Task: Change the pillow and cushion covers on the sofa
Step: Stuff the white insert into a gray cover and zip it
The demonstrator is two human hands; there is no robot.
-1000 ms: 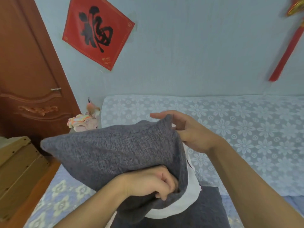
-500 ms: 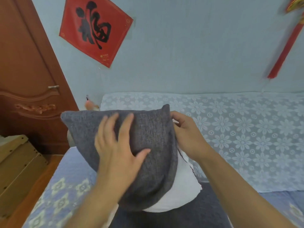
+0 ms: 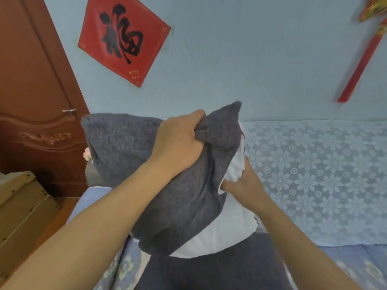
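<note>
I hold a cushion upright above the sofa seat. Its dark grey woven cover (image 3: 125, 147) wraps most of it, and the white inner pillow (image 3: 228, 233) sticks out of the open lower right side. My left hand (image 3: 180, 141) grips a bunched fold of the grey cover near its top. My right hand (image 3: 240, 183) grips the white pillow at the cover's opening, fingers partly hidden by the fabric. A second dark grey cushion (image 3: 209, 273) lies below on the seat.
The sofa back carries a white floral lace throw (image 3: 314, 164); the seat has a blue flowered cover (image 3: 356, 262). A brown wooden door (image 3: 31, 101) stands at left with a light wooden crate (image 3: 23, 206) before it. Red decorations hang on the blue wall.
My left hand went from lying flat on the cover to clenching a fold near its top. My right hand dropped from the top corner to the white pillow. The cushion rose.
</note>
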